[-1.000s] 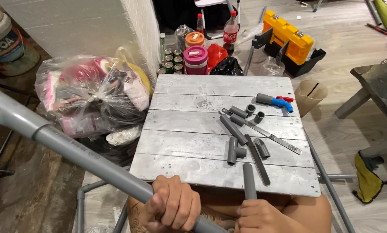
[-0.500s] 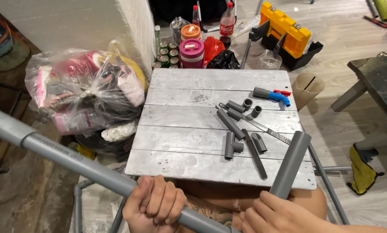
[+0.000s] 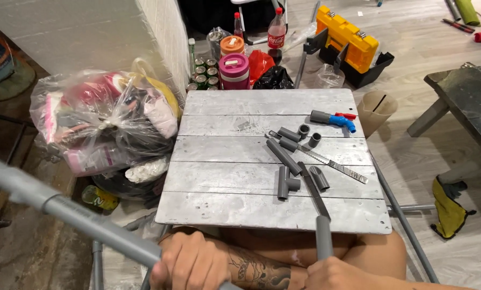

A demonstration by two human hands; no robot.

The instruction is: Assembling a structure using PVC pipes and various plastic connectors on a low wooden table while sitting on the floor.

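Note:
My left hand (image 3: 189, 266) grips a long grey plastic pipe (image 3: 74, 212) that runs up and to the left past the frame edge. My right hand (image 3: 334, 275) holds a short grey pipe piece (image 3: 323, 236) upright, just below the near edge of the grey plank table (image 3: 235, 161). On the table lie several grey pipe pieces and fittings: a tee fitting (image 3: 285, 183), a longer tube (image 3: 283, 156), an elbow (image 3: 319, 178), small couplings (image 3: 304, 131). A saw blade (image 3: 332, 164) lies among them, and a grey fitting with a blue and red valve (image 3: 334, 119) rests at the far right.
A clear bag (image 3: 103, 121) stuffed with packaging sits left of the table. Behind the table stand a pink lidded jar (image 3: 234, 71), cans, bottles and a yellow toolbox (image 3: 348, 43). A dark bench (image 3: 468, 104) is at right, a yellow rag (image 3: 449, 210) on the floor.
The short pipe in my right hand swung from a tilted position over the table's near right corner to upright below the table edge. My left hand keeps its grip on the long pipe.

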